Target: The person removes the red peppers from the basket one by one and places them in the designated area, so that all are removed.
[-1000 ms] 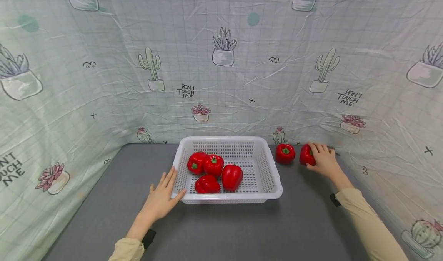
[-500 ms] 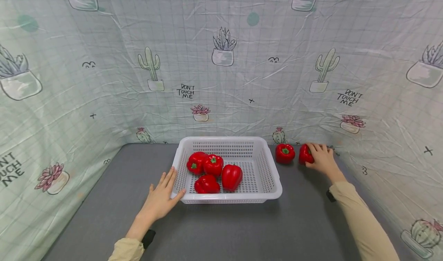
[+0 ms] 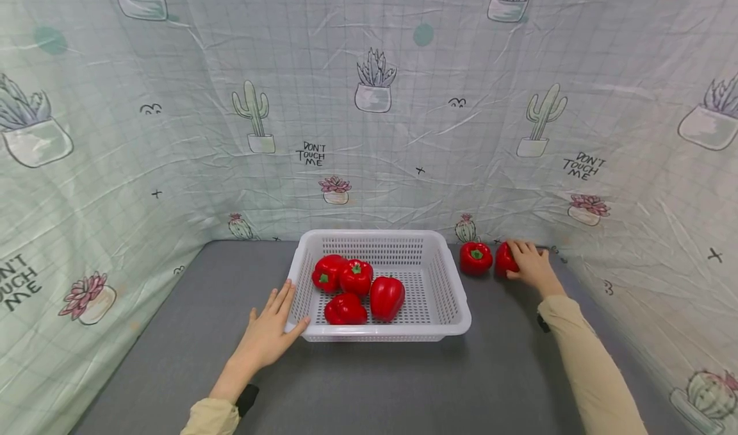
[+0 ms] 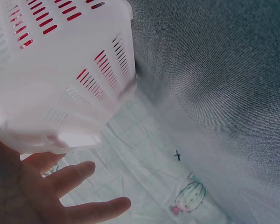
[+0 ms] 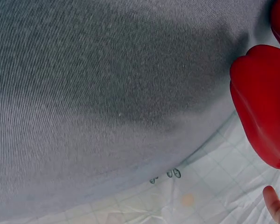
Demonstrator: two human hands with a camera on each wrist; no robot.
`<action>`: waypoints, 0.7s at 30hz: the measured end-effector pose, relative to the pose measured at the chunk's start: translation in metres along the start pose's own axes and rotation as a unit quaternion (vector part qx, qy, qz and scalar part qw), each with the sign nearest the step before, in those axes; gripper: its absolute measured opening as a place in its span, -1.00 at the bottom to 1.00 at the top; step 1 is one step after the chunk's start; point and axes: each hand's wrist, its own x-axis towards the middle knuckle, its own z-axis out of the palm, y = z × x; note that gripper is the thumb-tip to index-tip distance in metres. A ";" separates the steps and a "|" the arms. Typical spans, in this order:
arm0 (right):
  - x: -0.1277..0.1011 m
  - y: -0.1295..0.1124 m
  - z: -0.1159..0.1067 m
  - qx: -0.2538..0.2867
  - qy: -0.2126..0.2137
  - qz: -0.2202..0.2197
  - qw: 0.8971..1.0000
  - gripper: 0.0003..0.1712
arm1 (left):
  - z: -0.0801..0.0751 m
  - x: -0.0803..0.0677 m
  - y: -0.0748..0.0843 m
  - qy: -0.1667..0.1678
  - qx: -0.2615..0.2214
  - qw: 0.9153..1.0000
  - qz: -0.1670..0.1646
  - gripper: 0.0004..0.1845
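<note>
Possibly risking a slip: right hand (image 3: 530, 265) curling fingers round the pepper (image 3: 505, 259) at right of centre, beside another pepper (image 3: 475, 259); left hand (image 3: 268, 332), fingers spread, pressing the basket (image 3: 455, 300).

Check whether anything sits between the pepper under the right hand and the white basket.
Yes: a second red pepper stands on the table between the held pepper under the right hand and the white basket. A lift over it and over the basket's right wall looks unobstructed.
</note>
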 end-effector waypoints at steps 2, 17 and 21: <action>0.000 -0.001 0.002 0.001 -0.002 0.000 1.000 -0.14 | 0.000 0.000 0.000 -0.001 -0.001 1.000 0.001 -0.14; 0.005 -0.004 0.009 0.003 -0.004 0.000 1.000 -0.05 | -0.001 0.000 0.000 -0.001 0.001 1.000 0.000 -0.14; 0.003 -0.003 0.014 0.001 0.022 -0.005 1.000 -0.07 | 0.000 0.000 0.000 -0.004 0.002 1.000 0.000 -0.14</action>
